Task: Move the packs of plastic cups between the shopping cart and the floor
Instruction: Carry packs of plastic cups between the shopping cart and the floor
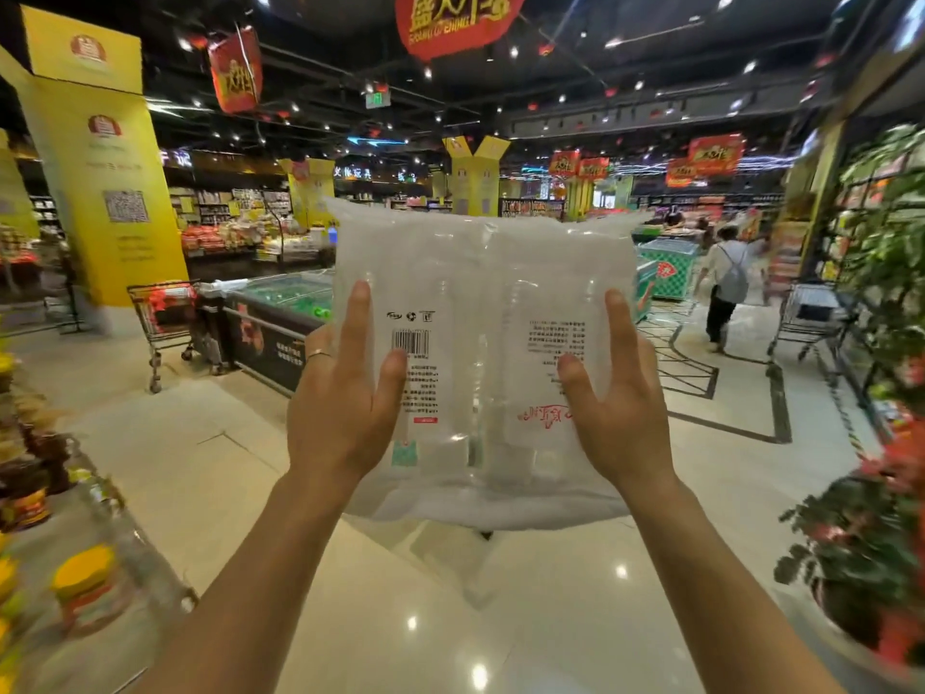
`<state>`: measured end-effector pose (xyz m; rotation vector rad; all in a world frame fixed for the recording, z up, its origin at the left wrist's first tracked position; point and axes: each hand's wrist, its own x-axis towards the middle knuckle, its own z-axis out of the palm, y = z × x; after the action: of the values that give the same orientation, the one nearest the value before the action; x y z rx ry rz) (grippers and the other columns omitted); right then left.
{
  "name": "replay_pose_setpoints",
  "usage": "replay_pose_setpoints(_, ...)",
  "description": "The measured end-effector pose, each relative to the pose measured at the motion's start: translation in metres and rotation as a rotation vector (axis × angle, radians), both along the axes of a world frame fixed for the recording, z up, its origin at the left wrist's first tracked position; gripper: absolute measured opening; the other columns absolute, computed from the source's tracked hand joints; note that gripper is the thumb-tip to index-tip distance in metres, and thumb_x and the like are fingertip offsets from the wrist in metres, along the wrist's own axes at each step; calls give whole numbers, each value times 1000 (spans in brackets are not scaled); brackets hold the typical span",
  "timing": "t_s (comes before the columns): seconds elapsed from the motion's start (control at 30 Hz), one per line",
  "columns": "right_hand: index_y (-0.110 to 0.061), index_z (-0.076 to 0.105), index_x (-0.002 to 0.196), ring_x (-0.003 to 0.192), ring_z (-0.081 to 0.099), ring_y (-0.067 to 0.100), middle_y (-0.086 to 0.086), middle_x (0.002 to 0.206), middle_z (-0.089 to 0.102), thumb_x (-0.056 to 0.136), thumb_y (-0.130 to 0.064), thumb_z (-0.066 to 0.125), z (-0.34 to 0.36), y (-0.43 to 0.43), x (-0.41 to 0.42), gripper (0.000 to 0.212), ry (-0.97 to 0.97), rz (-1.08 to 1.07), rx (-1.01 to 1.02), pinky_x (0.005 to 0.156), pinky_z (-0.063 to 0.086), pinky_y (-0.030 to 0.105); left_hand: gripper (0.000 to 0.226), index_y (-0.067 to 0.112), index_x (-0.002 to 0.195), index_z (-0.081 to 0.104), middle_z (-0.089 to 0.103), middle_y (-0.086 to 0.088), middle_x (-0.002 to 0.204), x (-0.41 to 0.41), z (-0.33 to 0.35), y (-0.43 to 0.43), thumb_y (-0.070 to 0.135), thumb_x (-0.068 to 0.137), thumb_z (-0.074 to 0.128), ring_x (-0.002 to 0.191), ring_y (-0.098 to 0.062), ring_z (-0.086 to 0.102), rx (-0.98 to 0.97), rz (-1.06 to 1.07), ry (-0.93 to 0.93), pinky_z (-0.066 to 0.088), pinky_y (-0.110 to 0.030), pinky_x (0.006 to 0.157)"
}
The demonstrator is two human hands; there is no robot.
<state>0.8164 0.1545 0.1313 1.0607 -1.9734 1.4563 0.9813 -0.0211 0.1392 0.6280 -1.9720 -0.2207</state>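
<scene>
A clear plastic pack of cups (480, 303), with a barcode and printed text on its near side, is held upright in the air at chest height in front of me. My left hand (345, 393) grips its left edge, thumb on the near face. My right hand (618, 398) grips its right edge the same way. The pack seems to be two sleeves side by side. Part of a second clear pack edge shows beneath it. The pack hides what is directly behind and below it.
A shiny tiled floor (430, 618) spreads ahead. A shopping cart (165, 318) stands at left by a chest freezer (280, 313); another cart (811, 313) stands at right. A person (726, 283) walks away at right. Jars on a display (75, 583) at left, plants (871, 543) at right.
</scene>
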Motion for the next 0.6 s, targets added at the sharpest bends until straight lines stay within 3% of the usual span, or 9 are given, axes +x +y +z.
replay_pose_setpoints(0.3,-50,8,150,103,40,7,3,144,33,97,-42,50,-9,-22,-125,68,1,-142,20,78,42,32,70,48,152,-1,40,-18,141,-149,-13,-42,60,89,27,115,-37,51,24,-129,-3,47,-48,83)
replay_pose_setpoints(0.43,-55,6,146,103,40,8,4,143,34,98,-41,49,-10,-54,-190,66,0,-207,25,76,39,27,69,53,149,-4,39,-21,140,-226,-17,-82,65,87,23,118,-41,51,30,-185,-4,48,-51,83)
replay_pose_setpoints(0.6,-45,11,152,101,32,-4,2,147,33,98,-39,50,1,-108,-275,67,19,-279,32,80,35,28,69,50,151,-1,40,-21,140,-322,-11,-139,61,88,25,111,-42,53,55,-209,-9,48,-49,77)
